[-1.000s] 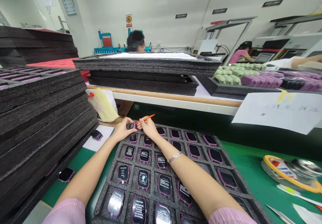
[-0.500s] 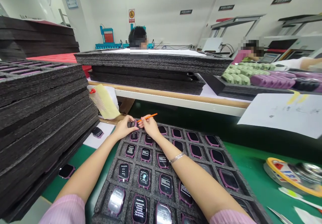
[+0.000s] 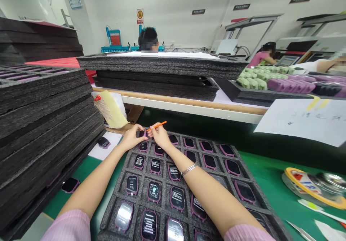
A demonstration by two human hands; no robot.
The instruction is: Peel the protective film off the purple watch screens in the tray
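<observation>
At the far left corner of the foam tray [image 3: 106, 217], my left hand [image 3: 132, 137] pinches a purple-rimmed smartwatch [image 3: 144, 133] between thumb and fingers. Close beside it, my right hand [image 3: 159, 134] grips a thin orange stick [image 3: 161, 124], its tip pointing at the watch's right side; whether it touches I cannot tell. Several more purple-rimmed watches sit in the tray's square pockets. Some screens are lit with text, such as the lit watch [image 3: 149, 224], and one shows a clock face [image 3: 154, 191]. Other screens are dark.
Stacked foam trays [image 3: 48, 132] rise on the left, with two loose watches beside them. Ahead runs a shelf [image 3: 189, 105] bearing more foam. On the right lie an orange-rimmed round container [image 3: 302, 188], metal tweezers [image 3: 298, 230] and a hanging paper [image 3: 302, 120]. Other people sit beyond.
The watch's screen looks darker now than before. My hands hold nearly the same pose, and the whole view has shifted slightly.
</observation>
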